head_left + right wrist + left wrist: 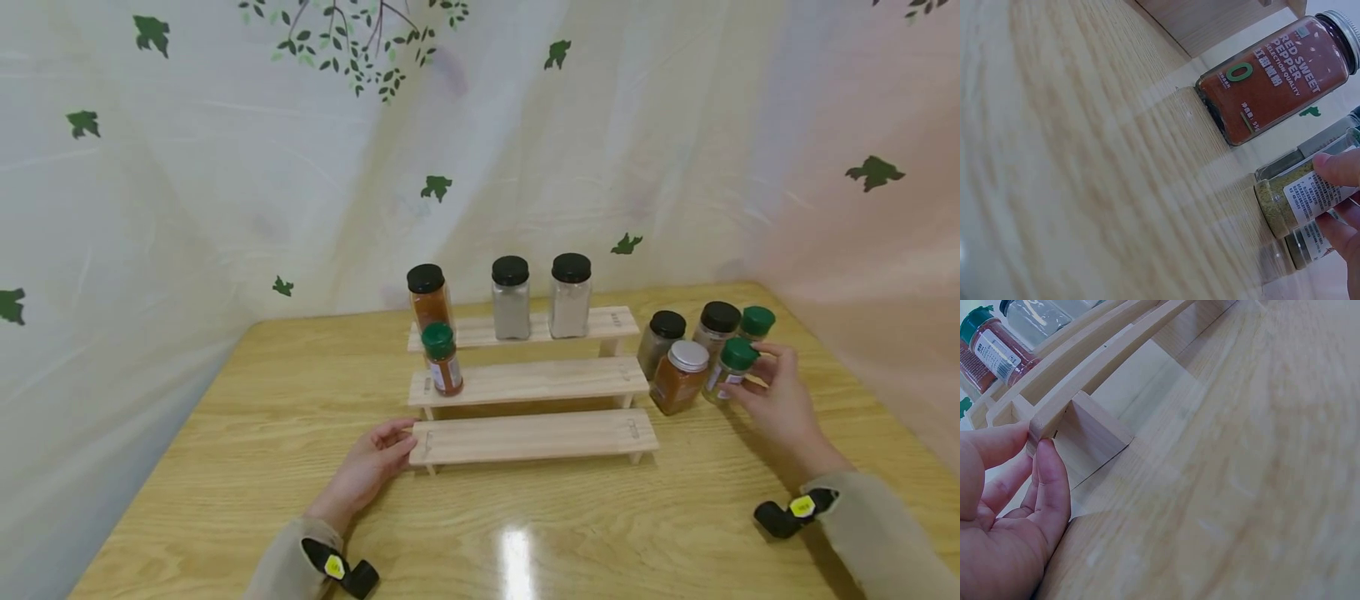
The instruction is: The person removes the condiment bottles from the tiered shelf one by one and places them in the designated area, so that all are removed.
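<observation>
At the left end of the three-tier wooden rack, my left hand pinches the lowest shelf's corner between thumb and fingers. Off to the rack's right, my right hand holds a small spice jar with a green cap, thumb on one side and fingers on the other. Greenish-brown powder fills that jar, seen in the right wrist view below its white label. Beside it stands a silver-capped jar of red sweet pepper.
Three black-capped jars, one orange, one grey and one pale, stand on the top shelf. A green-capped red jar is on the middle shelf. Behind the held jar are two black-capped jars and another green-capped one.
</observation>
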Demonstrator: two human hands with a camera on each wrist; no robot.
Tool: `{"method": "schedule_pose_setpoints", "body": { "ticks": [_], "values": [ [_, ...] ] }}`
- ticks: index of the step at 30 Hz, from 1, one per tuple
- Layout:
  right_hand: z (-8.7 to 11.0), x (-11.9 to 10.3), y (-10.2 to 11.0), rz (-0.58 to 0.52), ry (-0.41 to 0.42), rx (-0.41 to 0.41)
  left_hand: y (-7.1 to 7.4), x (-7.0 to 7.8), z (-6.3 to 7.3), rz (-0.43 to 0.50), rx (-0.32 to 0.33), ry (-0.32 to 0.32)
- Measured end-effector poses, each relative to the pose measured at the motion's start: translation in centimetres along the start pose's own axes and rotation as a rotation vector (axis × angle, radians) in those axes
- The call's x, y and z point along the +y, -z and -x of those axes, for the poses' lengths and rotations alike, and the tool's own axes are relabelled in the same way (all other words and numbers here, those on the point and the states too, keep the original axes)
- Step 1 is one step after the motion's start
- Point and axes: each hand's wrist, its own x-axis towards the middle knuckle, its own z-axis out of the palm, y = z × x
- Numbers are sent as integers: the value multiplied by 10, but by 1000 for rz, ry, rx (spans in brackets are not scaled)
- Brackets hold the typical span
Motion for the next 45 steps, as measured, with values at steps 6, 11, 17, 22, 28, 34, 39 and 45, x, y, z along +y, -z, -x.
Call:
{"method": "schedule_pose_setpoints", "body": {
  "ticks": [6,11,17,22,28,34,39,45],
  "values": [
    [-1,1,1,28,9,8,-1,0,0,0,-1,-6],
    [1,0,5,49,5,0,0,0,-1,-12,-7,-1],
    [2,-4,12,19,33,-2,1,0,0,-10,-15,-5],
    [0,-7,19,-29,31,55,-1,1,0,-2,-8,-16],
    [2,-22,30,-94,63,134,-1,0,0,-2,-7,-11],
    [5,-40,39,-116,93,154,1,0,0,-10,-17,-10],
    [6,-50,40,-118,125,184,0,1,1,-11,-4,-6],
    [13,-66,38,-179,182,184,0,0,2,6,-5,-15]
  ]
}}
